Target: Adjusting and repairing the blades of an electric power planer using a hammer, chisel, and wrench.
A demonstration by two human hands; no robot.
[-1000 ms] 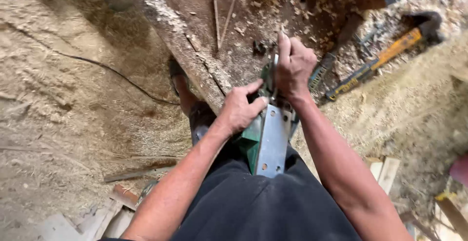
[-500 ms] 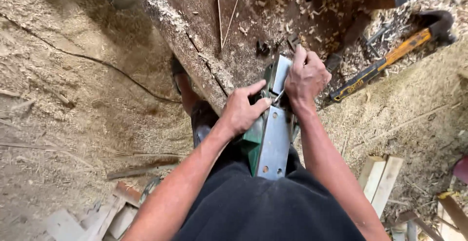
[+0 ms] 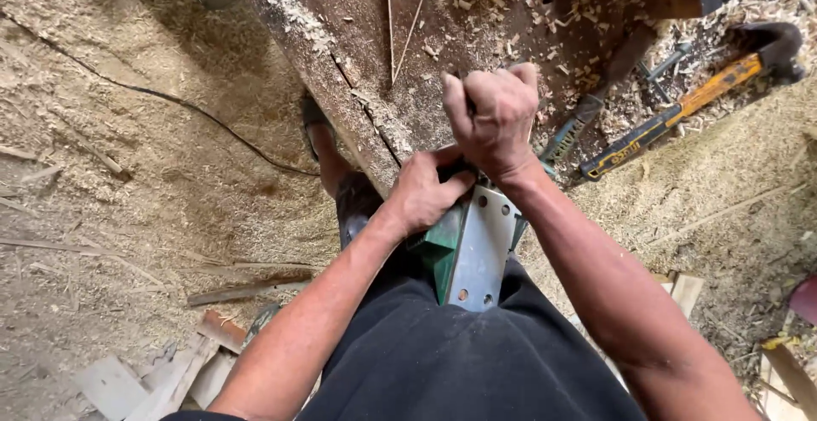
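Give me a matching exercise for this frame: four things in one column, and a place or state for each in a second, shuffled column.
1. left hand
2. right hand
3. yellow-handled hammer
4. black cable

a. lying on the sawdust, upper right
b. fisted above the green planer
c. running over the sawdust floor, left
d. gripping the planer's front end

Pairs: 1-d, 2-b, 3-a, 4-c

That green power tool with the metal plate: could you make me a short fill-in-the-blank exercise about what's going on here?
1. The left hand grips the ____ power tool with the metal plate.
2. The right hand is closed into a ____ above it.
3. The ground is covered in ____.
4. A hammer with a ____ handle lies to the right.

Missing words: green; fist; sawdust; yellow
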